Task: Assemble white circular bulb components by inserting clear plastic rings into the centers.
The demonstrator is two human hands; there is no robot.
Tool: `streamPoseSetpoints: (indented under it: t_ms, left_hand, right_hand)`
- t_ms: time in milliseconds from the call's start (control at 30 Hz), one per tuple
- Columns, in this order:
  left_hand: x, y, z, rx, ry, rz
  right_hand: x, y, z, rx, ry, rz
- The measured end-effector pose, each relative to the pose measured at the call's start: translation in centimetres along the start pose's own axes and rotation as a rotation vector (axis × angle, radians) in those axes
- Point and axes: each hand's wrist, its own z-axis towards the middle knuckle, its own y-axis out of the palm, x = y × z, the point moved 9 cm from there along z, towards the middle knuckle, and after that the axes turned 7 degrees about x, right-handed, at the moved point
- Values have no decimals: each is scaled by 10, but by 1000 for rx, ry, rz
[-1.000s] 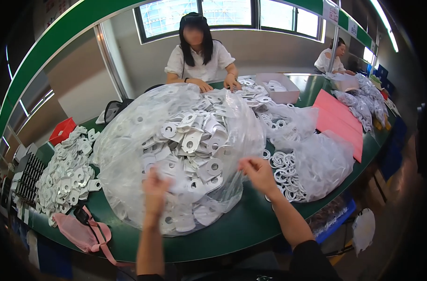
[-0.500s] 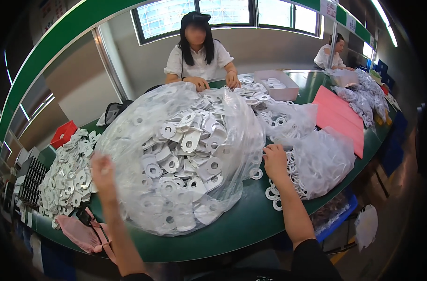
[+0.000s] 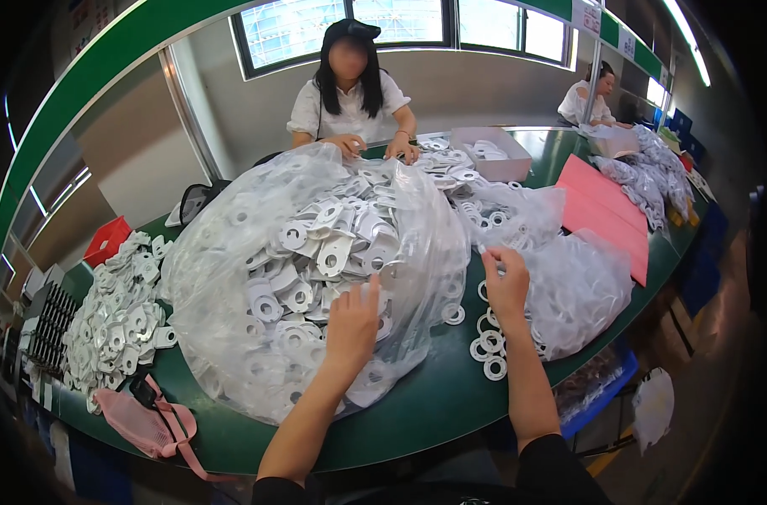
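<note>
A big clear plastic bag [image 3: 211,244] lies opened out in front of me, heaped with flat white plastic plates [image 3: 329,252], each with a round hole. My left hand [image 3: 354,324] is over the near right part of this heap, index finger stretched out; I see nothing held in it. To the right, my right hand [image 3: 507,282] has its thumb and fingers curled into a pinch; whatever is between the fingertips is too small to make out. It is above a pile of white rings [image 3: 490,341], beside a second clear bag [image 3: 581,290] with rings inside.
Another pile of white plates [image 3: 118,324] covers the table's left, near a red bin [image 3: 107,240] and a pink bag [image 3: 143,421]. A pink sheet [image 3: 602,215] and a pale box [image 3: 506,160] stand farther right. A co-worker's hands [image 3: 400,150] work across the green table [image 3: 451,396].
My left hand has moved right, from the bag's left side near the left pile to over the heap. My right hand has shifted slightly and its fingers have curled together.
</note>
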Motion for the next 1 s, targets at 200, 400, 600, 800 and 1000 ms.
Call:
streamPoseSetpoints:
  t_ms: [200,400,600,800,1000]
  left_hand:
    - [-20,-24,-32,126,-446,-1178]
    - [21,29,-73,-387,-773,-2219]
    - [-6,31,-74,-203,-792,-1918]
    - [-8,37,-77,-215,-781,-1846]
    - [8,37,-80,-291,-887,-2049]
  right_hand:
    - [-98,-13,-28,41,-454,403]
    - [-148,37,-104,-562,-746,568]
    - [-81,23,-42,-293,-221,415]
    - [36,9,-20,-384,67,-389]
    - [53,-2,-10,-349,196,-462]
